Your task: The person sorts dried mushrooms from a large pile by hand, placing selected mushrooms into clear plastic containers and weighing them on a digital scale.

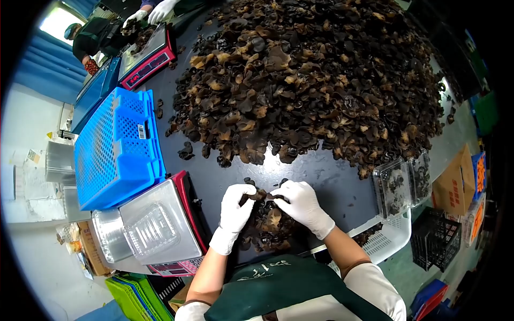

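Both of my hands wear white gloves and meet over the table's front edge. Between the fingertips of my left hand (234,213) is a small brown wood ear mushroom (259,195). My right hand (305,207) pinches at the other side of the same piece. Just below them lies a small pile of dark wood ears (272,223), close to my green apron (289,289). Beyond my hands a large heap of wood ears (310,85) covers most of the dark table (214,176).
To the left stand a red-edged scale (187,214) carrying a transparent plastic tray (152,229), and a blue crate (118,150). At right are an open transparent box (393,187) and a white basket (393,241). Co-workers' gloved hands (160,10) show near another scale (144,59).
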Demonstrator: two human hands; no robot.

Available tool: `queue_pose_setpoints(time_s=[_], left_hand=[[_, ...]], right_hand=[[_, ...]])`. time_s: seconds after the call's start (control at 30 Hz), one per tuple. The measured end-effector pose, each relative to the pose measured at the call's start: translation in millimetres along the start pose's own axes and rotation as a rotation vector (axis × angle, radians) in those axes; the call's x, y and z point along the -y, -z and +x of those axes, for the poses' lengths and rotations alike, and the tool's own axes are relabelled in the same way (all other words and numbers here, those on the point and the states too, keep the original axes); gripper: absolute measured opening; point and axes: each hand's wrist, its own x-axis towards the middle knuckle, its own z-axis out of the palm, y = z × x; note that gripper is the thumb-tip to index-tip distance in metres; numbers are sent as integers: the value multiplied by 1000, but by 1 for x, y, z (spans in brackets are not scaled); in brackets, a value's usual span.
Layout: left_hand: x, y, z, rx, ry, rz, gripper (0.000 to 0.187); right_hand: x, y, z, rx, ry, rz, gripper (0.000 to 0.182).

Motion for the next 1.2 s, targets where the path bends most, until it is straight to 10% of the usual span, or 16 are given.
queue_pose_setpoints(time_s=[0.2, 0.3, 0.37, 0.5, 0.63, 0.93, 1.2], left_hand=[[-41, -16, -19, 55, 84, -111, 22], [-90, -22, -27, 741, -43, -315, 44], [-92, -25, -28, 816, -353, -240, 42], [-56, -9, 9, 197, -68, 65, 16], [3, 11, 27, 19, -14, 450, 31], [-16, 20, -71, 520, -2, 594, 96], [4, -1, -102, 243, -94, 533, 81]], right_hand=[[-3, 74, -23, 266, -283, 649, 23], [-34, 124, -42, 800, 2, 951, 36], [-36, 138, -50, 833, -119, 1036, 46], [-15, 115, -41, 336, -437, 537, 23], [-29, 33, -25, -186, -155, 80, 33], [30, 8, -55, 311, 202, -139, 89], [29, -22, -59, 271, 341, -179, 84]])
